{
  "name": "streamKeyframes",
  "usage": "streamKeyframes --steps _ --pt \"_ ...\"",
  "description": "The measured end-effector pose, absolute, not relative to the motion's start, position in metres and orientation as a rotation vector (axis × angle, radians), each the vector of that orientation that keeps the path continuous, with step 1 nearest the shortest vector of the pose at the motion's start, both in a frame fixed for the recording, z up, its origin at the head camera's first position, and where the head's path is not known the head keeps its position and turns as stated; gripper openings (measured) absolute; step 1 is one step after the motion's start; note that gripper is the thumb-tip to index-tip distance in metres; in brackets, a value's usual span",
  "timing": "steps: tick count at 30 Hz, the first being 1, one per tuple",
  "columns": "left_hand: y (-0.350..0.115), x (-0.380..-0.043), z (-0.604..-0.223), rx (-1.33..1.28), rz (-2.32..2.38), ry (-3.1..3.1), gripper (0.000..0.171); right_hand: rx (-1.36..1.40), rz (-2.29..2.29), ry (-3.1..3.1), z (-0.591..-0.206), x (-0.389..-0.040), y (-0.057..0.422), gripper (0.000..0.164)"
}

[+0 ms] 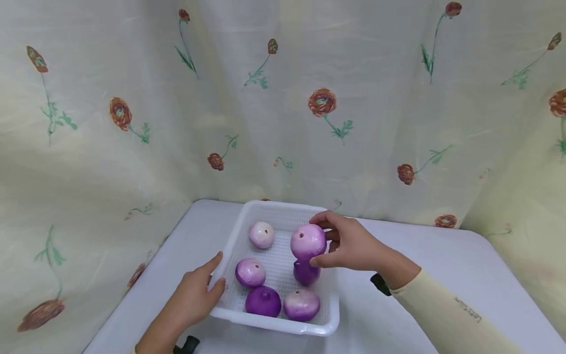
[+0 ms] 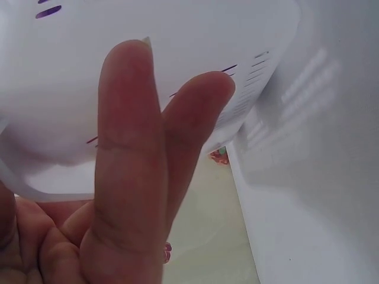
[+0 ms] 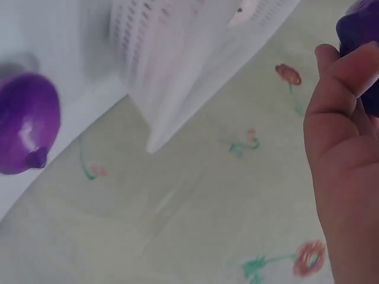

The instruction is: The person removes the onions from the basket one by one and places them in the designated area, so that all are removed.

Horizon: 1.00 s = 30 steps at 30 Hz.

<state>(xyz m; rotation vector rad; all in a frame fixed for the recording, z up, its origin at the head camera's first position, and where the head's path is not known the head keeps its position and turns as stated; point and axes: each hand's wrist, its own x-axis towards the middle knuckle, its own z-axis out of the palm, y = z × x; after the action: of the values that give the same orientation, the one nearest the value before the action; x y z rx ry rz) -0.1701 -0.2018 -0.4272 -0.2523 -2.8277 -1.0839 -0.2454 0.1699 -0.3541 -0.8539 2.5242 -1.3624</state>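
Observation:
My right hand [image 1: 349, 243] grips a purple-and-white onion [image 1: 308, 241] above the right side of a white perforated basket [image 1: 329, 324]. The thumb is on its near side, the other fingers behind. Right below it sits a darker purple onion [image 1: 306, 273]. In the right wrist view, the same hand [image 3: 349, 136] holds the onion [image 3: 355, 26] at the upper right, partly cut off. At the basket's left rim is my left hand [image 1: 194, 295], index finger and thumb extended. The left wrist view shows that hand's straight fingers [image 2: 130, 142] against the basket's outer wall [image 2: 195, 35].
Several more onions [image 1: 263, 301] lie in the basket, mostly along its left and near sides. Another purple onion [image 3: 26, 121] stands on the white table [image 3: 71, 35] outside the basket in the right wrist view. A flowered curtain [image 1: 274, 113] hangs behind the table.

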Motion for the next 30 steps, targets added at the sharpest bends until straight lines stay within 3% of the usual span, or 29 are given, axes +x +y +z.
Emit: streamKeyframes --steps 18,30 --pt "-0.201 -0.166 -0.426 -0.211 -1.094 -2.858 0.065 -0.56 -1.768 2.559 -0.382 -0.197 0.278 0.072" --pt "-0.198 -0.167 -0.425 -0.237 -1.087 -2.847 0.065 -0.343 -1.834 2.551 -0.42 -0.192 0.332 0.069"
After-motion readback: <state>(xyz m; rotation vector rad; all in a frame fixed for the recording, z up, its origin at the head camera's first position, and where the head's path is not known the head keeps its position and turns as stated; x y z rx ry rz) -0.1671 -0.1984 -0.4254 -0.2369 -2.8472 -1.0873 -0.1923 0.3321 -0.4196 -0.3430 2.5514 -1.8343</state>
